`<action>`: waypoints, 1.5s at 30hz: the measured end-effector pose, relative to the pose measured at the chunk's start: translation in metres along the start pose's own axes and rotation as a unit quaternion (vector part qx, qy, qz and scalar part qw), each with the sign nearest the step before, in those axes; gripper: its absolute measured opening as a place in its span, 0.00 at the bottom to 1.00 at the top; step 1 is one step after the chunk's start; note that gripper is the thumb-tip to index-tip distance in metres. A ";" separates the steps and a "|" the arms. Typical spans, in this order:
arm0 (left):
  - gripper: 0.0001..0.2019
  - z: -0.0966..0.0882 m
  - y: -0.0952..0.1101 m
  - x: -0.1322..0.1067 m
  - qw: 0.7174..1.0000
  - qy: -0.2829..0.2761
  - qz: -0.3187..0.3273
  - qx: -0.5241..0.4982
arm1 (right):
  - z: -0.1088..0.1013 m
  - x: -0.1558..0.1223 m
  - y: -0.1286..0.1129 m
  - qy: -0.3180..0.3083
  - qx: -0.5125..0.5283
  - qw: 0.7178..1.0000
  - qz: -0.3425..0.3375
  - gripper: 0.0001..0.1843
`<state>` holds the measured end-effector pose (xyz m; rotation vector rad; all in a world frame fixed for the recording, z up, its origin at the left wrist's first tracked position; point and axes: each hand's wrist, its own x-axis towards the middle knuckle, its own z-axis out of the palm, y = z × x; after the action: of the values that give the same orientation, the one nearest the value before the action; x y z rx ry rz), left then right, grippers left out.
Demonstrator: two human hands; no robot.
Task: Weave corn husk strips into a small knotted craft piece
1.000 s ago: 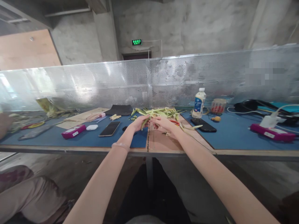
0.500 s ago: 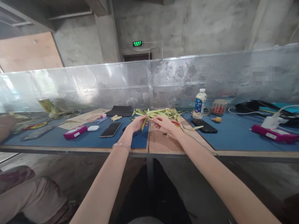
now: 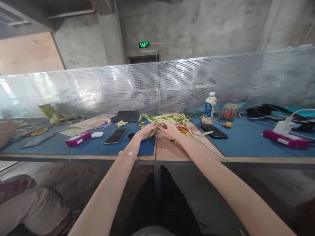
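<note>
Just in front of the pile of green leaf strips (image 3: 172, 117), my two hands meet at the fingertips. My left hand (image 3: 147, 131) is closed on a green leaf strip (image 3: 152, 133), whose lower end hangs below the fingers. My right hand (image 3: 170, 129) has its thumb and fingers pinched at the upper part of that strip, close against the left fingertips. Exactly how the fingers grip there is partly hidden. Scissors with red and yellow handles (image 3: 183, 130) lie right beside my right hand, their blades out of sight.
Left on the blue mat are a phone (image 3: 115, 136), a white case (image 3: 97, 134) and a purple box (image 3: 78, 139). To the right stand a bottle (image 3: 209, 109), a black phone (image 3: 214, 131) and a purple power strip (image 3: 286, 139). A perforated metal screen (image 3: 123, 88) closes the back.
My right hand has moved left to the left hand, and its fingers have closed at the leaf strip. The scissors' handles show more now. The view has shifted slightly.
</note>
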<state>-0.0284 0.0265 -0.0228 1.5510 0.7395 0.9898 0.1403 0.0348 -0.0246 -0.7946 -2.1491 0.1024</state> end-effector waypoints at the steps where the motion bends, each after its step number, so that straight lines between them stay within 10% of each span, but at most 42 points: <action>1: 0.12 0.000 0.000 0.000 1.000 -0.003 0.003 0.003 | 0.001 0.000 0.001 0.000 -0.004 1.000 0.003 0.14; 13: 0.12 -0.003 -0.003 -0.002 0.997 -0.030 0.001 0.074 | 0.003 0.000 0.004 0.074 -0.084 0.990 0.080 0.14; 45: 0.12 -0.011 -0.011 0.003 0.996 -0.034 -0.007 0.079 | 0.010 0.003 0.013 0.148 -0.137 0.979 -0.011 0.12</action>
<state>-0.0362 0.0366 -0.0326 1.7061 0.7952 0.8799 0.1385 0.0486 -0.0336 -0.8813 -1.9084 -0.3129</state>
